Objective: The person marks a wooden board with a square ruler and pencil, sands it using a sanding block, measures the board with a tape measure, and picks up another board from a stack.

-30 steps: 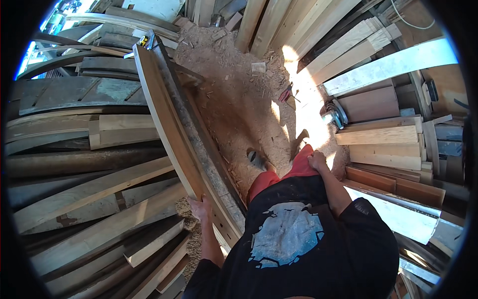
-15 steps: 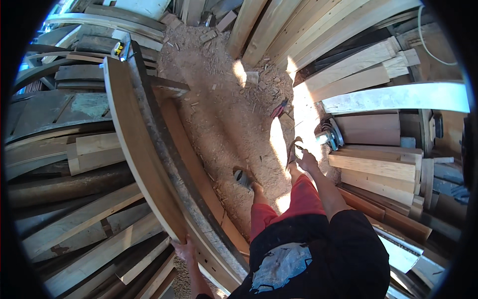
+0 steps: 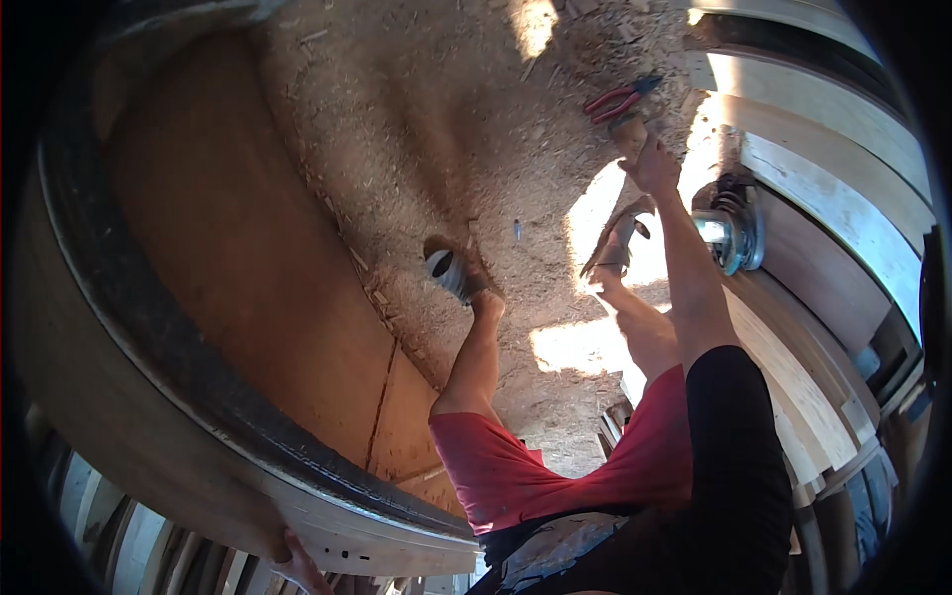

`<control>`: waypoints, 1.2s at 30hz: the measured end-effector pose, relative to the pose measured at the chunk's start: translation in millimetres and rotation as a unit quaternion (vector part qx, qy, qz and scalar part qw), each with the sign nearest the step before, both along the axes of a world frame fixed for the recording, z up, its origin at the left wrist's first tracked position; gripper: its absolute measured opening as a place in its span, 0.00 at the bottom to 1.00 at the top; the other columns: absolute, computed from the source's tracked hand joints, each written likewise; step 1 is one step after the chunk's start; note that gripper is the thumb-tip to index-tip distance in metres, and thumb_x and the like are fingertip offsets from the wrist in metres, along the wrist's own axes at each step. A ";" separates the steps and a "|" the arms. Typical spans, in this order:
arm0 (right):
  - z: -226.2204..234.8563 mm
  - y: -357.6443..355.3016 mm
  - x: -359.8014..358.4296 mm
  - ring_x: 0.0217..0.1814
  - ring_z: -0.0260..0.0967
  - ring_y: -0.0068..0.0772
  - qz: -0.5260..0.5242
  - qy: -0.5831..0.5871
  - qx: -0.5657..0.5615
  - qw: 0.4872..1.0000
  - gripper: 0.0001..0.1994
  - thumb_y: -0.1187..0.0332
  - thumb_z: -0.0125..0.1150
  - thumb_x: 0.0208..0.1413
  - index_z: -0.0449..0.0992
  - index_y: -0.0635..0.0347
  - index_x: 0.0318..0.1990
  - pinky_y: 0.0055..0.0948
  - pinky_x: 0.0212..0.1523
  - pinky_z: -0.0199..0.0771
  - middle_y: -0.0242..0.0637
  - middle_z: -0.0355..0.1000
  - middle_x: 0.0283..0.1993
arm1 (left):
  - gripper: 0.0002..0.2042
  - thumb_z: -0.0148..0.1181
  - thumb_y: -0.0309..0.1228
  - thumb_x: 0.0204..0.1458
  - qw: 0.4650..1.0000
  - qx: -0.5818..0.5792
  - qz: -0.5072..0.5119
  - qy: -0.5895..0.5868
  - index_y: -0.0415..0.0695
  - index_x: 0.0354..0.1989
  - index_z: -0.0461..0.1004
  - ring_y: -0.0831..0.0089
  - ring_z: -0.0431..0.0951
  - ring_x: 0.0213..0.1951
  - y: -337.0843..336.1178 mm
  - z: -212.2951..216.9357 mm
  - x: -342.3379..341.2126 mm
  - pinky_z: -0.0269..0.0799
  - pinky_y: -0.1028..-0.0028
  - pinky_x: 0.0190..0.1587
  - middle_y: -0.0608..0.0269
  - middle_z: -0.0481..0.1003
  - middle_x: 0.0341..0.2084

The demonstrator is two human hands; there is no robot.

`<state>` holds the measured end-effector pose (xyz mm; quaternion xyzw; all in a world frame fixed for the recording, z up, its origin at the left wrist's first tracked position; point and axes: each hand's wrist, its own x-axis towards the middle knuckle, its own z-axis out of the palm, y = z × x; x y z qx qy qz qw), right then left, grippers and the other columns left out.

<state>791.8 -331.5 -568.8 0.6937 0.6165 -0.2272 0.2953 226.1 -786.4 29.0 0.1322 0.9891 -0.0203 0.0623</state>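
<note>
This person's left hand (image 3: 300, 570) is against a long board (image 3: 178, 436), the right hand (image 3: 654, 169) down at a wood scrap (image 3: 629, 133) beside red-handled pliers (image 3: 617, 101)

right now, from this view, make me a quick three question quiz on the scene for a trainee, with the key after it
1. True or false: the left hand is at the edge of the wooden beam.
2. Choose one. The pliers lie: (a) on the wooden beam, (b) on the floor, (c) under the left hand.
3. Which hand is nearer the pliers?

Key: 1 true; 2 b; 3 the right hand.
</note>
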 end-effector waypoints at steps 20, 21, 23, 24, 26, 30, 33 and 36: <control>269.4 -190.2 -114.8 0.32 0.78 0.34 -0.220 0.353 -0.378 0.827 0.30 0.48 0.75 0.53 0.75 0.62 0.53 0.39 0.27 0.81 0.43 0.77 0.41 | 0.45 0.80 0.46 0.42 0.994 -0.064 -0.080 0.024 0.34 0.65 0.64 0.37 0.83 0.45 13.5 -7.4 1.9 0.78 0.49 0.50 0.37 0.81 0.42; 292.8 -195.6 -117.2 0.31 0.76 0.32 -0.240 0.405 -0.409 0.782 0.29 0.48 0.75 0.54 0.74 0.59 0.54 0.37 0.28 0.80 0.40 0.76 0.39 | 0.43 0.80 0.47 0.42 0.995 -0.069 -0.068 0.024 0.36 0.63 0.65 0.37 0.83 0.44 16.9 -5.7 4.1 0.77 0.48 0.49 0.38 0.81 0.41; 339.1 -201.0 -119.3 0.30 0.74 0.30 -0.242 0.474 -0.440 0.723 0.28 0.48 0.75 0.56 0.72 0.54 0.56 0.34 0.28 0.80 0.34 0.74 0.38 | 0.37 0.78 0.48 0.45 0.998 -0.056 -0.043 -0.005 0.42 0.57 0.66 0.38 0.84 0.41 25.2 -1.5 8.6 0.77 0.46 0.47 0.41 0.82 0.37; 357.7 -194.9 -122.3 0.30 0.74 0.28 -0.232 0.488 -0.458 0.705 0.28 0.47 0.74 0.57 0.71 0.52 0.57 0.33 0.29 0.81 0.32 0.74 0.39 | 0.36 0.77 0.48 0.46 0.998 -0.055 -0.033 -0.015 0.42 0.57 0.65 0.38 0.84 0.40 29.8 0.4 8.5 0.77 0.45 0.47 0.40 0.82 0.37; 393.6 -182.6 -128.2 0.32 0.74 0.23 -0.243 0.468 -0.503 0.685 0.29 0.46 0.73 0.58 0.70 0.49 0.59 0.31 0.30 0.81 0.28 0.73 0.40 | 0.35 0.76 0.48 0.48 0.997 -0.059 -0.024 -0.030 0.43 0.58 0.64 0.38 0.84 0.40 33.7 6.7 12.5 0.77 0.45 0.47 0.40 0.82 0.37; 462.1 -149.4 -148.1 0.38 0.76 0.18 -0.247 0.539 -0.523 0.612 0.34 0.46 0.74 0.58 0.68 0.57 0.63 0.25 0.34 0.81 0.27 0.74 0.43 | 0.33 0.73 0.47 0.51 0.997 -0.012 -0.054 -0.053 0.42 0.57 0.64 0.37 0.84 0.39 33.8 15.1 11.3 0.78 0.44 0.48 0.39 0.82 0.38; 510.7 -137.3 -176.5 0.45 0.79 0.27 -0.270 0.564 -0.528 0.575 0.24 0.64 0.72 0.61 0.69 0.58 0.60 0.35 0.45 0.86 0.31 0.76 0.48 | 0.34 0.71 0.50 0.51 0.995 -0.007 -0.038 -0.090 0.43 0.59 0.64 0.38 0.84 0.45 29.1 14.0 6.0 0.76 0.45 0.52 0.39 0.82 0.40; 551.2 -149.9 -215.0 0.50 0.80 0.30 -0.209 0.631 -0.481 0.572 0.32 0.67 0.73 0.58 0.64 0.62 0.68 0.38 0.50 0.86 0.35 0.76 0.53 | 0.34 0.70 0.50 0.52 0.993 0.021 -0.062 -0.096 0.44 0.60 0.63 0.36 0.83 0.45 22.5 10.8 0.3 0.76 0.44 0.53 0.37 0.82 0.41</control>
